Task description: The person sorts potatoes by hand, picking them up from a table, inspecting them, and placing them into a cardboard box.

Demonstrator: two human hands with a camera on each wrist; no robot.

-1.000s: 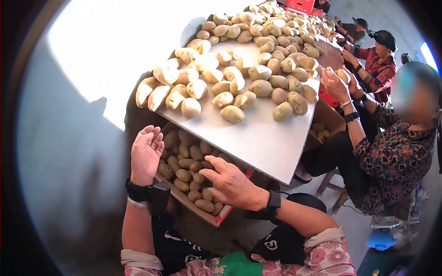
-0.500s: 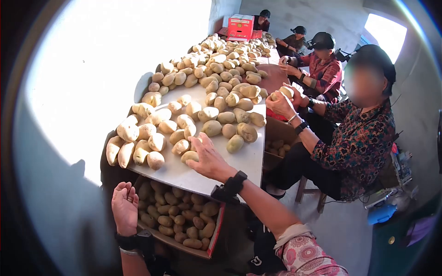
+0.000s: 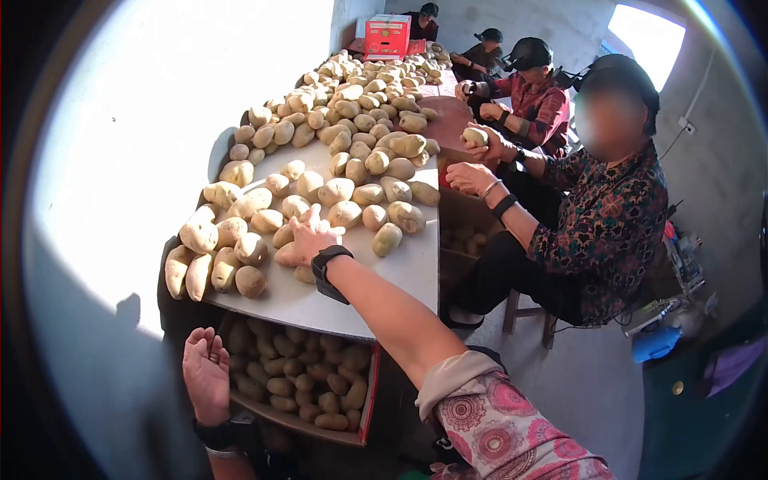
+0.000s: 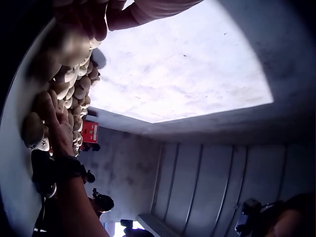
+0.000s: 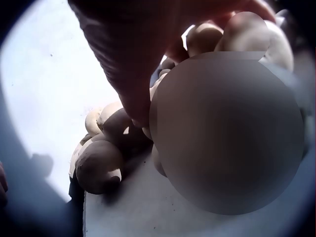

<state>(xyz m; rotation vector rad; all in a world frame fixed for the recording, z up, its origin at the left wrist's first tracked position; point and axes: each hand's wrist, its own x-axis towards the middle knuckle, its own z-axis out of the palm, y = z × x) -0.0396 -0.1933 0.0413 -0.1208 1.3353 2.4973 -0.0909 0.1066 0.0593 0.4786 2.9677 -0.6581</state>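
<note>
Over the white tabletop [image 3: 336, 308] the right hand [image 3: 310, 240] reaches down with spread fingers onto potatoes near the front edge. In the right wrist view this hand [image 5: 143, 44] is above potatoes [image 5: 98, 165], and a large blurred round patch hides much of what lies beside its thumb. The left hand [image 3: 206, 376] hangs left of a box of potatoes [image 3: 308, 384] below the table, fingers loosely bent, holding nothing. The left wrist view shows part of the left hand [image 4: 126, 12] at the top and the right hand [image 4: 57, 123] among potatoes.
A long pile of potatoes [image 3: 352, 104] runs back to a red box [image 3: 387, 37]. Several people sit along the right side; the nearest, in a patterned shirt [image 3: 596, 208], holds a potato [image 3: 475, 137]. A sunlit wall [image 3: 152, 120] stands at the left.
The right hand has moved from above the box up onto the potatoes on the table, then slightly farther in. The left hand stays low, loosely bent. The head view has shifted.
</note>
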